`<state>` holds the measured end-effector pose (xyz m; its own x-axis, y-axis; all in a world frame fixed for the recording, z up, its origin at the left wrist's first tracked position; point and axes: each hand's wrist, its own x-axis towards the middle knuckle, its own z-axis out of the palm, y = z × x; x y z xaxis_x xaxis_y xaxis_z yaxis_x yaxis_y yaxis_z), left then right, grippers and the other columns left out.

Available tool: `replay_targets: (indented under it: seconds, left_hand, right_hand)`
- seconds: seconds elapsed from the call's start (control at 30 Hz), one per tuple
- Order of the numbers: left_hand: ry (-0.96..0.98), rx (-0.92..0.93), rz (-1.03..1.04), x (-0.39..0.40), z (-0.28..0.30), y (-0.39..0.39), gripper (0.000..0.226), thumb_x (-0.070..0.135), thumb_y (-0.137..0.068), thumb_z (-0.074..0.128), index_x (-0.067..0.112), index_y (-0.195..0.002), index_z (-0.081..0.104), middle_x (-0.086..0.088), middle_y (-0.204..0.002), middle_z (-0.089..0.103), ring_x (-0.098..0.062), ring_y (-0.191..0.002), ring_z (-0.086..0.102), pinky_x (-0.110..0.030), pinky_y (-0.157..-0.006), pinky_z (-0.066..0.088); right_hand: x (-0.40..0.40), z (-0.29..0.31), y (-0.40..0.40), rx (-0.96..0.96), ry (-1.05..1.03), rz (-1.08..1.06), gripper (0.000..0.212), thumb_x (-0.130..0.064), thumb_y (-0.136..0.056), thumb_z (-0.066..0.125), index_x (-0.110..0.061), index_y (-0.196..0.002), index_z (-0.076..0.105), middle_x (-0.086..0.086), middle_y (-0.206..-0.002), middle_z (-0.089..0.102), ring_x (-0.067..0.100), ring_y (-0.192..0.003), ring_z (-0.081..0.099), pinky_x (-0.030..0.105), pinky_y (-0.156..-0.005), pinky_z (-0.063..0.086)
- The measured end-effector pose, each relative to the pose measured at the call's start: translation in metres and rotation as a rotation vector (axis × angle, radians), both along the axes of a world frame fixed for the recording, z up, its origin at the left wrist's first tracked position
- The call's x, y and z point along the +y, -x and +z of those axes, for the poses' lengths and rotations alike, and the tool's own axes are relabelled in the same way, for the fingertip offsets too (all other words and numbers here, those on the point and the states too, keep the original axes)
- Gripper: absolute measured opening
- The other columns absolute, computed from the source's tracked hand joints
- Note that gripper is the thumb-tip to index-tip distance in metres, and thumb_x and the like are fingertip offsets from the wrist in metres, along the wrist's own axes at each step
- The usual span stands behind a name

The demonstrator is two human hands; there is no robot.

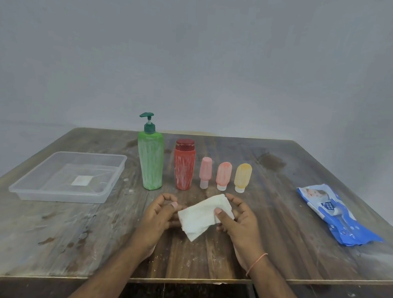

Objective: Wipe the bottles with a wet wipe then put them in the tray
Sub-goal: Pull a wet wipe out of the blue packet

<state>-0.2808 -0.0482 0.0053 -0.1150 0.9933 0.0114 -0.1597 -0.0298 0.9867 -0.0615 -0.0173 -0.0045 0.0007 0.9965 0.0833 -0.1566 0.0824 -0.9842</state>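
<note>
Right of the bottles (191, 164), a "mee mee" wipes pack (336, 214); both hands (239, 219) pinching a wet wipe (200, 216).

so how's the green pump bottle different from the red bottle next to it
The green pump bottle is taller than the red bottle. The green pump bottle is topped by a dark green pump head with a spout pointing left; the red bottle has a flat dark red cap. Both stand upright on the table, side by side, streaked with white residue, and neither is in the tray yet.
</note>
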Motion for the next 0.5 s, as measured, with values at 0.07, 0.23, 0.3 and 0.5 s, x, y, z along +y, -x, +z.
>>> replay_targets:
  seconds: [0.07,0.23,0.3,0.5]
  left_hand:
    - [0.021,0.029,-0.033,0.002,0.001,-0.001,0.018,0.023,-0.112,0.046,0.017,-0.123,0.06,-0.01,-0.105,0.08,-0.026,-0.1,0.075,-0.037,-0.08,0.058]
    - [0.106,0.314,-0.294,0.005,0.008,-0.008,0.021,0.029,-0.107,0.061,0.032,-0.124,0.072,0.004,-0.104,0.079,-0.011,-0.086,0.071,-0.027,-0.067,0.056]
    - [0.08,0.386,-0.397,0.005,0.007,-0.011,0.022,0.023,-0.101,0.072,0.025,-0.123,0.074,0.001,-0.097,0.08,-0.012,-0.081,0.07,-0.026,-0.065,0.055]
    - [0.065,0.269,-0.322,0.006,0.006,-0.013,0.025,0.013,-0.101,0.07,0.019,-0.125,0.072,0.0,-0.114,0.081,-0.019,-0.101,0.077,-0.028,-0.072,0.062]
  right_hand:
    - [-0.001,0.0,0.0,-0.017,0.016,0.039,0.032,-0.016,-0.094,0.079,-0.021,-0.125,0.072,-0.003,-0.118,0.08,0.02,-0.11,0.077,0.034,-0.081,0.065]
    - [-0.002,0.001,0.001,-0.047,0.052,0.103,0.023,-0.019,-0.093,0.08,-0.015,-0.116,0.077,-0.001,-0.111,0.083,0.024,-0.107,0.078,0.044,-0.093,0.065]
    - [0.0,0.002,0.001,-0.093,0.056,0.078,0.024,-0.021,-0.092,0.082,-0.018,-0.116,0.077,-0.002,-0.109,0.083,0.025,-0.105,0.078,0.046,-0.091,0.065]
    - [0.003,0.003,0.001,-0.094,0.042,0.182,0.057,-0.051,-0.081,0.086,-0.02,-0.127,0.074,-0.003,-0.121,0.08,0.022,-0.112,0.076,0.053,-0.101,0.062]
